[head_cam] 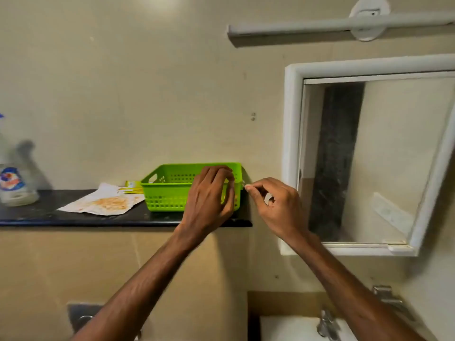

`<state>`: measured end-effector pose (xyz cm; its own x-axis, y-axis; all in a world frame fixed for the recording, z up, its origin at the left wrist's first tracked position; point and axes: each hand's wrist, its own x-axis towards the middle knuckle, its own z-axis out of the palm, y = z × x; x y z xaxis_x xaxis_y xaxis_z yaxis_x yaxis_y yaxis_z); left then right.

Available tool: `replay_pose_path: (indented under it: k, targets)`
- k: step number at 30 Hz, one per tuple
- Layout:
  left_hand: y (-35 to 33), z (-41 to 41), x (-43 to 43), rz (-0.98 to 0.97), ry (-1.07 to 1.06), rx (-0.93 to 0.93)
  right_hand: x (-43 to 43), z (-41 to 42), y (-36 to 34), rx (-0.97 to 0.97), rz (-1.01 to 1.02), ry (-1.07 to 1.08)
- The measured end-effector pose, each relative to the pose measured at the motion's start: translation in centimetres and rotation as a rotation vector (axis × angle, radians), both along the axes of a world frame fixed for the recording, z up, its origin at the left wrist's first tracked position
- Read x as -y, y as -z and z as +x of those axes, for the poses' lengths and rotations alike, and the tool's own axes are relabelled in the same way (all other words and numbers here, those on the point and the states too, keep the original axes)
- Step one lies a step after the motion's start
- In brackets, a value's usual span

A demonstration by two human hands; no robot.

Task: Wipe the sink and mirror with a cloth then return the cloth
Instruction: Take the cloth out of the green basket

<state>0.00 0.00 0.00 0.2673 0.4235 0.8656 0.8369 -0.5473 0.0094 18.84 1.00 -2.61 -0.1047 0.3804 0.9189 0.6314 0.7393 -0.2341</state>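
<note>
A black shelf [73, 217] on a beige wall [123, 94] carries a green perforated basket [167, 193], with a white-framed mirror [394, 156] to its right and a sink [290, 328] below-right. Left of the basket lies a white, orange-stained sheet [105, 203], cloth or paper unclear; the basket's contents are hidden. The left hand [209, 200] curls over the basket's right front, grip unclear; the right hand [275, 205], just right of it, has its fingertips drawn together, on what I cannot tell.

You face a plain beige wall [123, 94]. High on your right, a white tube light [320, 27] hangs on a round mount [369, 11]. A dark shelf [49, 219] runs along the wall from the left edge; below it you see a tan panel [73, 267]. On the shelf stand a bottle [14, 185] at far left and a green basket [167, 193] at the right end.
</note>
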Motion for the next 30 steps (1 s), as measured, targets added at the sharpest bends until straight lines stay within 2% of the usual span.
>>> replay_pose_path:
  k: [3, 6, 10, 15, 20, 24, 30]
  targets:
    - [-0.3, -3.2, -1.7, -0.019, -0.109, 0.054, -1.2, -1.4, -1.2, -0.048, 0.018, -0.009]
    - [-0.5, -6.0, -3.6, -0.146, -0.223, 0.073, -2.9, -3.3, -3.2, -0.038, 0.015, -0.059]
    - [-2.0, -7.7, -5.6, -0.343, -0.256, 0.073, -5.8, -5.6, -6.1, 0.018, -0.226, -0.104]
    - [-3.5, -7.9, -7.4, -0.519, -0.265, -0.033, -10.4, -7.7, -9.0, 0.367, -0.657, 0.029]
    - [-3.1, -8.0, -7.9, -0.559, -0.333, -0.111, -14.2, -9.6, -9.2, 0.697, -0.843, 0.270]
    - [-2.8, -8.0, -8.1, -0.525, -0.346, -0.114, -15.9, -10.6, -8.8, 0.849, -0.915, 0.275]
    - [-2.6, -8.0, -8.1, -0.509, -0.358, -0.103, -16.3, -10.6, -9.9, 1.044, -1.123, 0.165]
